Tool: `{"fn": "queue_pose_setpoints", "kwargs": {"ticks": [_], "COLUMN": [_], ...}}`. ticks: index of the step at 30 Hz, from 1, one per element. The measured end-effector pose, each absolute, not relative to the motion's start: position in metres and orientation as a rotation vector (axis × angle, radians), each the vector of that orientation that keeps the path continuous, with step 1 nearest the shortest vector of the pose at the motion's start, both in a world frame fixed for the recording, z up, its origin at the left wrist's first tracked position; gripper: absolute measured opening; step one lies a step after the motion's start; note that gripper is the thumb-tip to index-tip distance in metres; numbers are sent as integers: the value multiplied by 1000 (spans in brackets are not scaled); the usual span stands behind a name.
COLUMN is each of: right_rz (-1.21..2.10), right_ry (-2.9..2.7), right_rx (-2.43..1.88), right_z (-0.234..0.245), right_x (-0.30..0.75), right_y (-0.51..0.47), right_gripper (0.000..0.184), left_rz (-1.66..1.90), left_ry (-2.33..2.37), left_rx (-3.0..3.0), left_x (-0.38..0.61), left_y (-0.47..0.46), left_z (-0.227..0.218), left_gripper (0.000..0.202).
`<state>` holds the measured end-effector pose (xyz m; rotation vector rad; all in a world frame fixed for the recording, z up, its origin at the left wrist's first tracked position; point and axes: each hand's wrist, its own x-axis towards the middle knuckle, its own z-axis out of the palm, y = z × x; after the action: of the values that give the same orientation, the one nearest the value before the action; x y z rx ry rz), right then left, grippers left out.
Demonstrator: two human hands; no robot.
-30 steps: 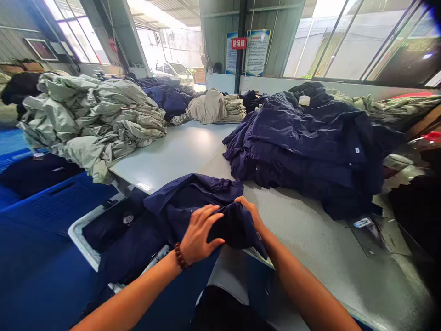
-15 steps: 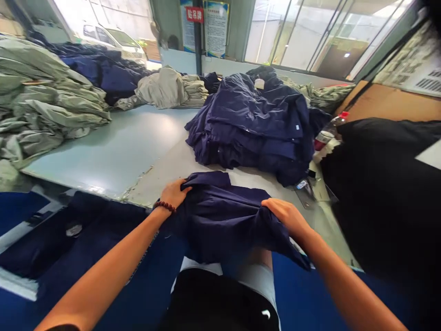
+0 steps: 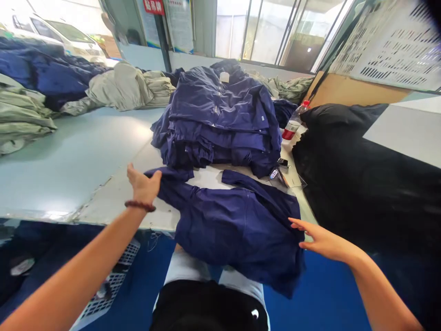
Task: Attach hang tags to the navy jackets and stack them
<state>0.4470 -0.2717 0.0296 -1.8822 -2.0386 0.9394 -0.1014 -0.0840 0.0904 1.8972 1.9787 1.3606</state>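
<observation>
A navy garment (image 3: 223, 216) with two sleeves lies spread across the table's front edge, its lower part hanging over my thighs. At its left sleeve is my left hand (image 3: 144, 185), fingers apart, wearing a dark bead bracelet (image 3: 140, 205). Beside the right side of the garment, my right hand (image 3: 315, 236) has its fingers stretched out and grips nothing. Just behind the garment stands a stack of folded navy jackets (image 3: 220, 119), the top one with a white neck label and a front zip.
Grey-green cloth (image 3: 120, 87) and more navy clothing (image 3: 51, 69) are heaped at the back and left of the table (image 3: 86, 151). A bottle with a red cap (image 3: 292, 122) stands right of the stack, near black fabric (image 3: 365, 184). A white basket (image 3: 106, 285) sits below.
Both hands have let go of the navy garment and moved apart. The garment, bunched between them before, now lies flatter with its sleeves laid toward the stack. My view has shifted right.
</observation>
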Motion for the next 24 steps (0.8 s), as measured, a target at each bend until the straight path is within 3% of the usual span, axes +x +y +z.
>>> {"fn": "queue_pose_setpoints", "kwargs": {"ticks": [3, 4, 6, 9, 11, 18, 21, 24], "right_rz": [571, 379, 106, 18, 16, -185, -383, -432], "right_ry": [-1919, -1880, -1858, -1848, -1818, -1493, -1378, -1475], "right_rx": [-1772, -1758, -1744, -1797, -1800, -1999, -2173, -2037], "right_z": [33, 29, 17, -7, -16, -1, 10, 17], "right_x": [403, 382, 338, 293, 288, 384, 402, 373], "right_y": [-233, -216, -182, -151, -151, -248, -276, -267], "right_gripper": [56, 59, 64, 44, 35, 38, 46, 54], "left_rz": [1190, 1042, 629, 351, 311, 326, 309, 318], "left_ry": [1726, 1573, 1317, 1302, 1350, 1605, 1656, 1772], "left_rx": [2229, 2366, 2613, 2729, 2741, 2601, 2480, 2288], "left_x": [-72, -58, -33, -18, -31, -136, -141, -117], "left_y": [-98, -101, -105, -107, -109, -143, -149, -134], "left_z": [76, 66, 39, -2, -18, -17, -8, 4], "left_gripper": [55, 48, 53, 62, 64, 63, 60, 48]}}
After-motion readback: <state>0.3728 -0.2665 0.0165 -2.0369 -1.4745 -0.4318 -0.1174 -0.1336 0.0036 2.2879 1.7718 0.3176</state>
